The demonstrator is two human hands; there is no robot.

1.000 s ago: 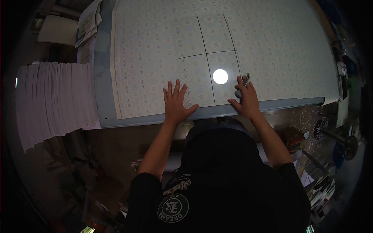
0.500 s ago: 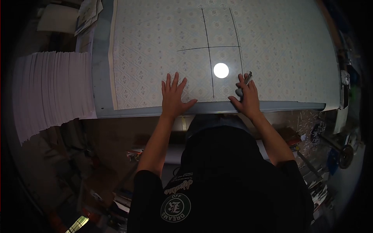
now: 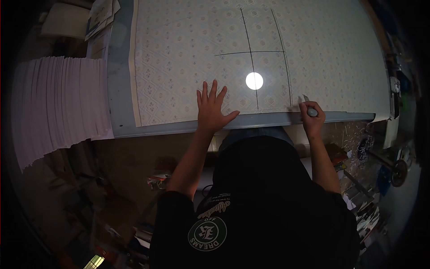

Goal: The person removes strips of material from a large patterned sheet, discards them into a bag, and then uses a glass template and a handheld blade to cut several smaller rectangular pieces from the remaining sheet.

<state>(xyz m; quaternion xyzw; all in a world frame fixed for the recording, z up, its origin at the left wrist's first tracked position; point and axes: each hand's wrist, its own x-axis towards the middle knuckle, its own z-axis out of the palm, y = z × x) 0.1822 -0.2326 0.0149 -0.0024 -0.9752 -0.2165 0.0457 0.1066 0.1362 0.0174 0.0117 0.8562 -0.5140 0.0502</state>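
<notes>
My left hand (image 3: 211, 107) lies flat with fingers spread on a pale patterned sheet (image 3: 174, 67), close to the table's near edge. My right hand (image 3: 313, 117) is closed around what looks like a utility knife (image 3: 312, 112). Its grey handle end shows at the fist, and the thin tip points away from me above the sheet's near edge. Black drawn lines (image 3: 250, 52) cross the sheet between and beyond my hands; one long line ends just left of the right hand.
Under the sheet is a blue-grey table (image 3: 117, 80) with its edge at my waist. A tall stack of paper (image 3: 62, 98) stands at the left. White scraps (image 3: 356, 134) litter the floor at right, near a round metal base (image 3: 398, 174). A bright round light spot (image 3: 254, 81) falls on the sheet.
My right hand has moved right, from resting with fingers extended to a fist around the knife. The left hand and the drawn lines appear slightly further right in view.
</notes>
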